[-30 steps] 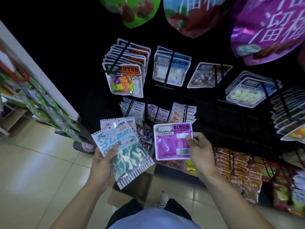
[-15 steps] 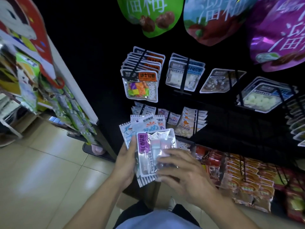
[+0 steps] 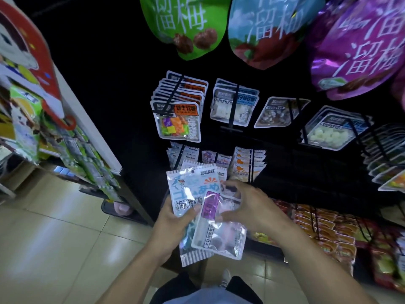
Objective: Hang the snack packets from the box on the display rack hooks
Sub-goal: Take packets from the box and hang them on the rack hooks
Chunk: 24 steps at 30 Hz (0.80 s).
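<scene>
Both hands [image 3: 175, 222] (closed) on packets [image 3: 215, 229]

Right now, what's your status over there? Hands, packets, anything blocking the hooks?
Left hand gripping blue shark-print packets. Right hand laying purple packet on that stack. Nothing hung yet; hooks unobstructed.

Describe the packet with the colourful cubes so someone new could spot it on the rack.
Start at the big green bag hanging at the top of the black rack. Directly below it hangs a stack of packets; the cube packet is at the front. Only it shows purple, orange and green cubes through its window, under an orange label.
</scene>
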Each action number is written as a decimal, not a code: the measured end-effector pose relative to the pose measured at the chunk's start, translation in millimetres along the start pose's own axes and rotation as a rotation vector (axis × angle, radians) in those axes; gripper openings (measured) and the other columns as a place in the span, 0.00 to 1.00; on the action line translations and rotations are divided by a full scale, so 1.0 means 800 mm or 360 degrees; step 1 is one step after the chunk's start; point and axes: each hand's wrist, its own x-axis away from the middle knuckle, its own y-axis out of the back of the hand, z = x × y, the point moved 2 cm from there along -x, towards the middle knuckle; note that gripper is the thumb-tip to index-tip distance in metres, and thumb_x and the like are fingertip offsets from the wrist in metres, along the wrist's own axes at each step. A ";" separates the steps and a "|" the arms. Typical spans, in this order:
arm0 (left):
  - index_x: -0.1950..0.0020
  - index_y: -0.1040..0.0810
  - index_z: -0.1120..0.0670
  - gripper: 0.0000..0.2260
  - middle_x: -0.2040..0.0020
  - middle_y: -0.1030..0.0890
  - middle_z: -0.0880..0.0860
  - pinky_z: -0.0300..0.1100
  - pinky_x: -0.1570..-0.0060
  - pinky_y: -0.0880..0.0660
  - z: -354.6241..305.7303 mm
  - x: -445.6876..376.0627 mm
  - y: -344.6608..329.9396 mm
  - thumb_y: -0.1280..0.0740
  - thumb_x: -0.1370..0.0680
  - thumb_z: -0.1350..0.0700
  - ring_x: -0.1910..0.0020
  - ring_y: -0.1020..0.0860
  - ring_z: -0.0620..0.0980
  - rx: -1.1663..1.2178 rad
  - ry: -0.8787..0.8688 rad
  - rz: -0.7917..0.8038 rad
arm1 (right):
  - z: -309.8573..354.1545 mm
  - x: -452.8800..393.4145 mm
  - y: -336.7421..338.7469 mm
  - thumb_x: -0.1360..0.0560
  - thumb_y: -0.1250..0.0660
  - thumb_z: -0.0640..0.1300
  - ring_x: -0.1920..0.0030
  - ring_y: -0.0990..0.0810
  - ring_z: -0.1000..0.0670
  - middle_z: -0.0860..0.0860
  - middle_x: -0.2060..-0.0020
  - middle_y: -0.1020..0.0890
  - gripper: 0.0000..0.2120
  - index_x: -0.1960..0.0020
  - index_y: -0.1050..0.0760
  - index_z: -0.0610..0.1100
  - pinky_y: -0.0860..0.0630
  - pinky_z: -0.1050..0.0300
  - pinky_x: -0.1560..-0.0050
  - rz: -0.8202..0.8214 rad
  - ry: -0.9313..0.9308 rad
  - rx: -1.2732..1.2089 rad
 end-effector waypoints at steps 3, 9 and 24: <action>0.39 0.24 0.47 0.15 0.48 0.12 0.49 0.42 0.59 0.16 -0.002 -0.004 -0.012 0.27 0.23 0.56 0.51 0.12 0.51 0.0058 0.0030 0.0042 | -0.035 0.009 0.022 0.36 0.18 0.58 0.45 0.19 0.55 0.58 0.45 0.18 0.28 0.39 0.19 0.51 0.26 0.62 0.50 -0.0209 -0.0144 -0.0392; 0.38 0.22 0.49 0.13 0.45 0.12 0.51 0.47 0.53 0.16 0.003 -0.019 -0.075 0.28 0.22 0.57 0.49 0.13 0.52 -0.0039 0.0107 0.0296 | -0.129 0.075 0.038 0.23 0.26 0.45 0.58 0.20 0.50 0.48 0.60 0.17 0.07 0.57 0.23 0.49 0.22 0.47 0.53 -0.1187 -0.0264 -0.1584; 0.40 0.21 0.54 0.10 0.52 0.11 0.51 0.34 0.70 0.21 0.042 0.044 -0.374 0.29 0.22 0.58 0.63 0.13 0.47 -0.0260 0.0106 0.0854 | -0.357 0.259 0.106 0.20 0.31 0.40 0.60 0.16 0.49 0.48 0.57 0.13 0.10 0.56 0.15 0.50 0.19 0.55 0.62 -0.1848 -0.0339 -0.1894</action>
